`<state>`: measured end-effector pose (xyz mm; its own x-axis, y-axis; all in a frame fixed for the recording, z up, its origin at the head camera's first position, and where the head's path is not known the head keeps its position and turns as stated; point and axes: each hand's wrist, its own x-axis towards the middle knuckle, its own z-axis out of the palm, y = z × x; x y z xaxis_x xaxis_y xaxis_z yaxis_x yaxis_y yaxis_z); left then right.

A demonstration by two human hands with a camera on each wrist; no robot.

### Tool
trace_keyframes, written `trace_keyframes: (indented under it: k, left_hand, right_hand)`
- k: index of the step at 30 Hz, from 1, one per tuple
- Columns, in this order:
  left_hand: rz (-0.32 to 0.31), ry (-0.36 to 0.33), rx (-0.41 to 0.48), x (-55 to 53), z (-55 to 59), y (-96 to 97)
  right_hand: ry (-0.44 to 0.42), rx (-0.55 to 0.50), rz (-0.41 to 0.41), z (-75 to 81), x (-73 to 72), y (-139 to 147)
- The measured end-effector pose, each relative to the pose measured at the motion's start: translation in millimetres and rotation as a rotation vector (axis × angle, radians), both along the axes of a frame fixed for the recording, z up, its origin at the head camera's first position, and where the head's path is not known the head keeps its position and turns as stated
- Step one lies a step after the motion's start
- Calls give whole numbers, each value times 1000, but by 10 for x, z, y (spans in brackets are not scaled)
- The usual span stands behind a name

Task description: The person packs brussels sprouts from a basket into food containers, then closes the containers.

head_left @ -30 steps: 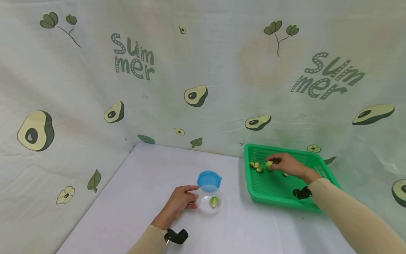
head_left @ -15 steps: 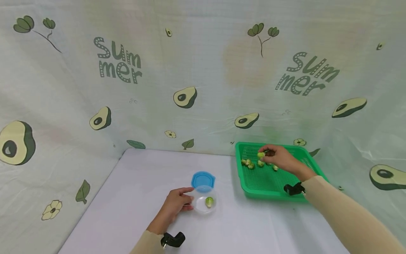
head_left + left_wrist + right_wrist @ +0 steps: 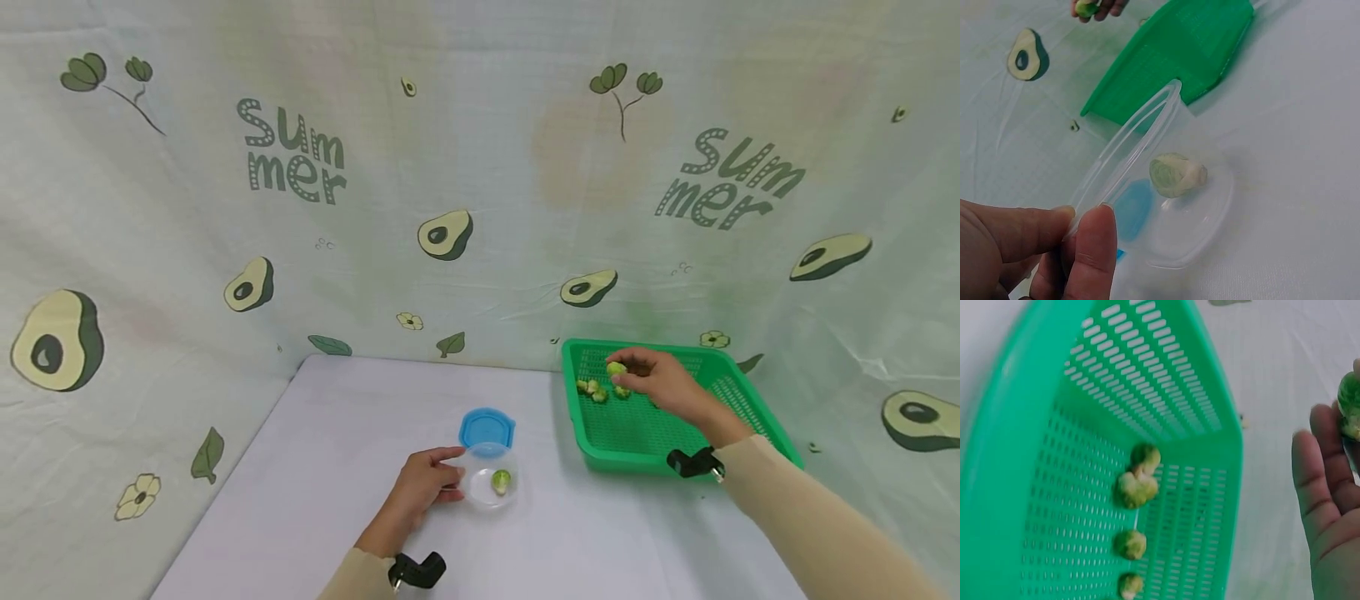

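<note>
My left hand point(image 3: 426, 479) pinches the rim of a clear plastic tub point(image 3: 478, 493) between thumb and fingers. One Brussels sprout point(image 3: 1175, 175) lies inside that tub. In the head view my right hand point(image 3: 663, 385) is raised over the green basket point(image 3: 592, 457), holding another Brussels sprout point(image 3: 616, 369) at its fingertips. The right wrist view shows this held sprout point(image 3: 1350, 403) only in part, at the right edge. Several more sprouts point(image 3: 1137, 487) lie on the basket's floor, along its far left part.
A blue lid point(image 3: 487, 423) lies on the white-covered table point(image 3: 360, 417), just behind the tub. A printed cloth point(image 3: 510, 167) hangs behind the table and at its sides. The basket stands to the tub's right, close to the back cloth.
My right hand has lifted its Brussels sprout higher above the basket's floor. The left hand keeps its hold on the tub. The head view has shifted slightly.
</note>
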<state>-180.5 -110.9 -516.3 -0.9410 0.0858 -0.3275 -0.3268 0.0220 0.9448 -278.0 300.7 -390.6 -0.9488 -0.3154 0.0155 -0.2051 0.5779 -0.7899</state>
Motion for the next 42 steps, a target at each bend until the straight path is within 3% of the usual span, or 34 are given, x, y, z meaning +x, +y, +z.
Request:
trace_keyframes:
  k: [18, 25, 30, 42]
  left_hand:
    - [16, -17, 16, -22, -28, 12]
    - [9, -8, 18, -12, -28, 9]
    - [10, -8, 12, -13, -27, 8]
    - [16, -20, 25, -19, -25, 15]
  right_hand:
    - [157, -101, -43, -86, 242, -274]
    - [130, -183, -7, -125, 300, -364]
    - [107, -181, 12, -150, 330, -428]
    - [158, -234, 17, -223, 438, -624]
